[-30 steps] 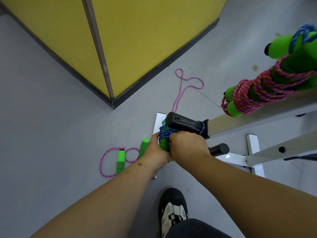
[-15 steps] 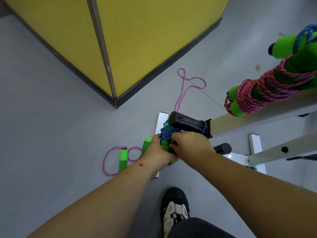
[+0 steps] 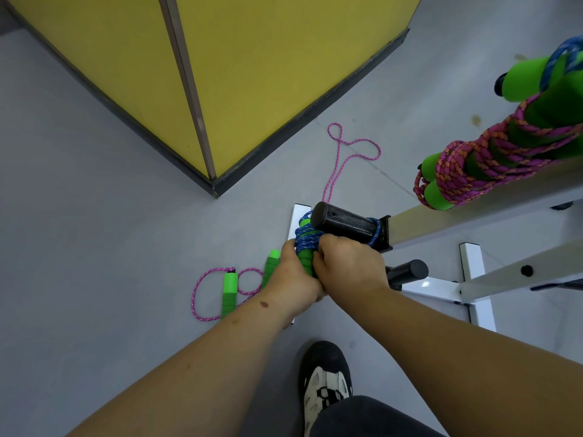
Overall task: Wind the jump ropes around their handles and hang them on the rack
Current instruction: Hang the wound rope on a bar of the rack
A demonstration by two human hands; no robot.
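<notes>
A blue jump rope (image 3: 305, 239) is wound round its green foam handles, just below the black end cap (image 3: 345, 226) of the rack's beam (image 3: 448, 216). A blue loop of it circles the beam behind the cap. My left hand (image 3: 291, 275) grips the bundle from the left. My right hand (image 3: 347, 263) grips it from the right, fingers curled over the handles. A wound pink rope bundle (image 3: 473, 165) with green handles lies on the beam at the right. A loose pink rope (image 3: 344, 159) with two green handles (image 3: 229, 293) lies on the floor.
A yellow wall corner (image 3: 214, 187) with a dark skirting stands ahead. Another green-handled bundle with blue rope (image 3: 536, 74) sits at the top right. A lower black peg (image 3: 408, 271) and white rack feet (image 3: 476, 285) are at right. My shoe (image 3: 325, 383) is below.
Both hands stay on the blue bundle under the beam's end; they have shifted only slightly, the right hand's fingers settling lower over the handles.
</notes>
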